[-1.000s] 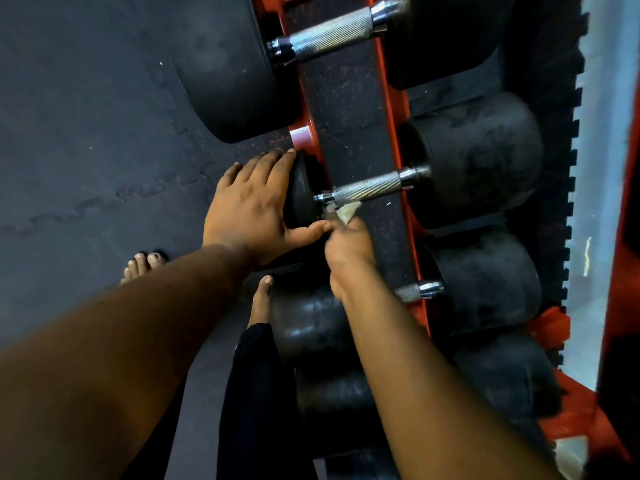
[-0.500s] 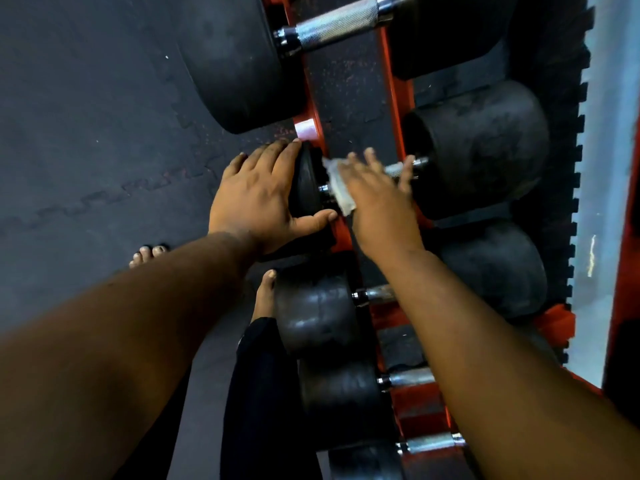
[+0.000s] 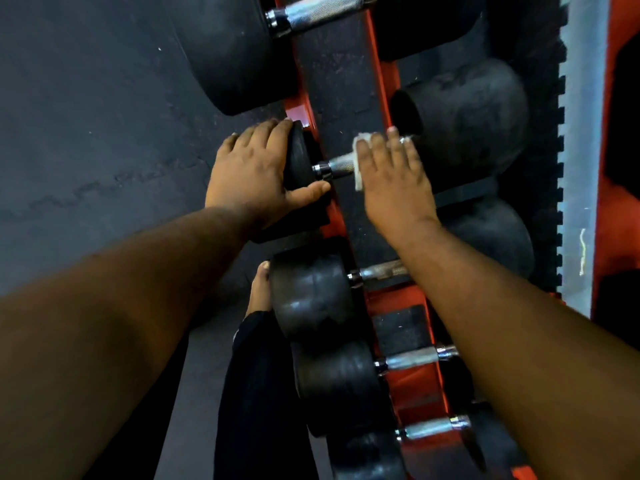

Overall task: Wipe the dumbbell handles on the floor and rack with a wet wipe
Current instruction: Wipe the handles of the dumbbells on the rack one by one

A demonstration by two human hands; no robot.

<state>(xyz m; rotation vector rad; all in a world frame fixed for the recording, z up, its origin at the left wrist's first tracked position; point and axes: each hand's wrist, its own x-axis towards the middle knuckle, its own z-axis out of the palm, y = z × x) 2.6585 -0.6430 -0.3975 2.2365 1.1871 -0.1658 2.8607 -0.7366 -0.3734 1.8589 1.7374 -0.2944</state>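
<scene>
Black rubber dumbbells with knurled chrome handles lie in a row across a red rack (image 3: 379,77). My left hand (image 3: 256,174) grips the near black end (image 3: 298,157) of one dumbbell. My right hand (image 3: 391,174) lies flat over that dumbbell's chrome handle (image 3: 341,165), pressing a white wet wipe (image 3: 358,161) around it. Only the left part of the handle shows; the rest is under my palm. My fingertips reach the far weight head (image 3: 474,129).
A big dumbbell (image 3: 239,53) with a chrome handle (image 3: 322,10) sits at the top. Several smaller dumbbells (image 3: 311,299) lie lower on the rack. Dark rubber floor (image 3: 86,116) spreads left. My bare foot (image 3: 259,289) and black trouser leg (image 3: 256,393) stand beside the rack.
My right hand has slid with the wipe along the handle from its near end toward the far weight head, fingers now spread flat. My left hand keeps its hold on the near end.
</scene>
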